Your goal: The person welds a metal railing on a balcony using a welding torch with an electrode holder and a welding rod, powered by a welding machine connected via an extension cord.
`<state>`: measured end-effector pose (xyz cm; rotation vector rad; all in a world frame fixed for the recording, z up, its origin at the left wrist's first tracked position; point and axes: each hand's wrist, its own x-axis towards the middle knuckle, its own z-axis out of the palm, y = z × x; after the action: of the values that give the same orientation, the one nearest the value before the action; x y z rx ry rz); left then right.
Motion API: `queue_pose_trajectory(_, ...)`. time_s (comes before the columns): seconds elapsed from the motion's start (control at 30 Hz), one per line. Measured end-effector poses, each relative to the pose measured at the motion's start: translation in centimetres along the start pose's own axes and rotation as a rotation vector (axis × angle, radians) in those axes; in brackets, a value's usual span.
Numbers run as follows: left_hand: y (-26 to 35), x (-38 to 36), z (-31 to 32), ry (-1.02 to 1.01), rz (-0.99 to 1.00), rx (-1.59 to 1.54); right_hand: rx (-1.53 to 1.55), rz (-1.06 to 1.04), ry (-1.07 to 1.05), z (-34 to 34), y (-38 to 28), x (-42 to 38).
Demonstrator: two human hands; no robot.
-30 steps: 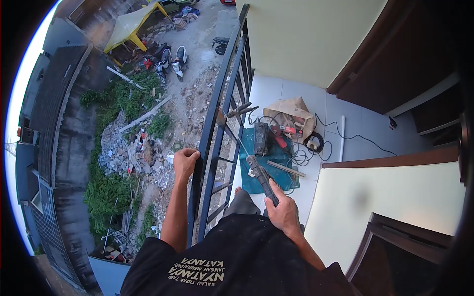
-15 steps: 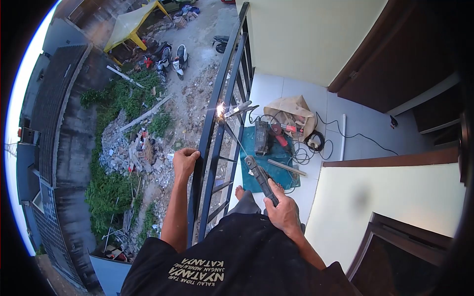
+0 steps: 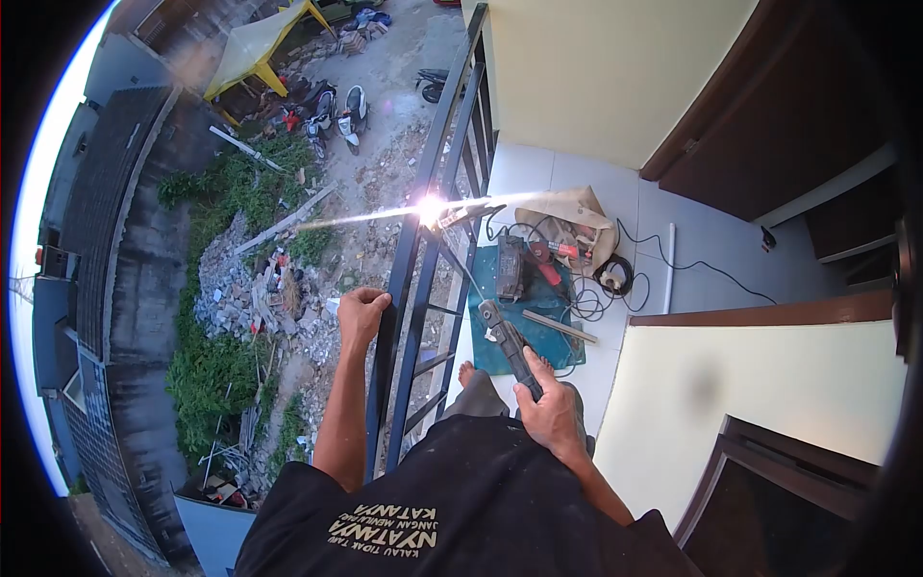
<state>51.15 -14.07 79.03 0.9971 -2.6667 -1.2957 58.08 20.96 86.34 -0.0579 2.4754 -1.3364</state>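
My right hand (image 3: 552,412) is closed round the handle of a welding electrode holder (image 3: 508,346). A thin electrode (image 3: 463,272) slants from its jaws up to the dark metal railing (image 3: 411,279). At the electrode's far tip a bright welding arc (image 3: 430,210) glares, hiding the contact spot. Right beside the arc, a ground clamp (image 3: 463,213) sits at the railing, its cable running toward the floor. My left hand (image 3: 363,315) grips the railing's top bar lower down, fingers curled at its outer edge.
On the tiled floor lie a teal mat (image 3: 488,361), a welding machine (image 3: 511,264), a red-and-black power tool (image 3: 546,264), a metal bar (image 3: 560,325), a brown sack (image 3: 582,213) and loose cables (image 3: 615,277). Beyond the railing, the ground drops to rubble (image 3: 236,288) and parked motorbikes (image 3: 352,117).
The small sparking glow at the electrode tip has flared into a much brighter arc with long light streaks. Both hands stay in nearly the same place.
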Motion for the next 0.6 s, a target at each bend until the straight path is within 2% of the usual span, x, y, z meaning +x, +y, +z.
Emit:
queue_pose_trajectory(0.1,-0.5,0.3,0.0,-0.008,0.001,0.014,-0.049,-0.027,0.094,0.6,1.0,-0.1)
queue_pose_trajectory(0.33,0.2,-0.1,-0.1,-0.011,0.008,0.002,-0.072,-0.057,0.057,0.5,1.5,-0.2)
queue_pose_trajectory(0.5,0.9,-0.4,-0.2,-0.008,-0.005,0.025,0.174,0.097,-0.063,-0.2,-0.1,-0.1)
queue_pose_trajectory(0.6,1.2,-0.5,-0.3,-0.016,-0.02,0.039,0.173,0.099,-0.071,-0.3,-0.3,-0.1)
